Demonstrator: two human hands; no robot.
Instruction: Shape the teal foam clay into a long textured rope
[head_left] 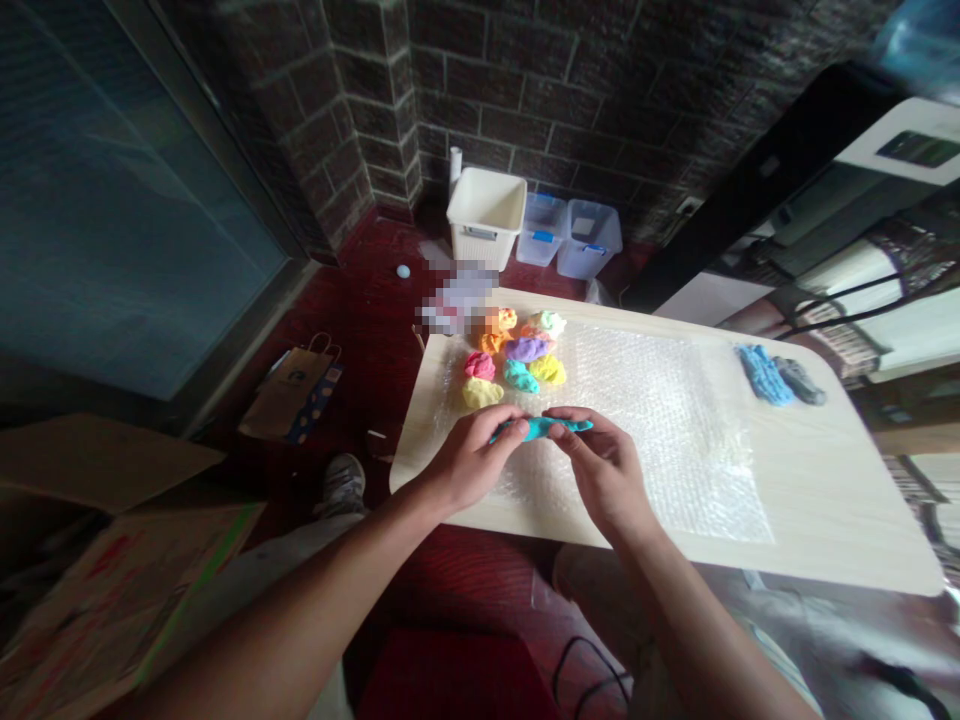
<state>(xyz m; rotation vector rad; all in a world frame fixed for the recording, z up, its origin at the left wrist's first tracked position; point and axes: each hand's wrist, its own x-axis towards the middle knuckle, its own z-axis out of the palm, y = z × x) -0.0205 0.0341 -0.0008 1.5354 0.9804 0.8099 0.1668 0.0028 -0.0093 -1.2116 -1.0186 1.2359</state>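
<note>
A stretched strip of turquoise modelling clay [541, 429] is pinched between my two hands above the near edge of the table. My left hand [480, 450] grips one end, thumb on top. The other end is held by my right hand [600, 458], with a tip of clay poking out past the fingers. Just beyond lie several soft clay lumps: a pale yellow lump [482, 392], a pink lump [480, 366], a teal lump [520, 376], a bright yellow lump [548, 369], a purple lump [527, 348] and an orange lump [495, 342].
Bubble wrap [645, 420] covers much of the wooden table [832, 490]. Blue gloves [765, 375] and a grey pair [801, 381] lie at its right. Behind stand a white bin [487, 220] and clear tubs [589, 240]. A paper bag [285, 395] and cardboard box [127, 570] are at left.
</note>
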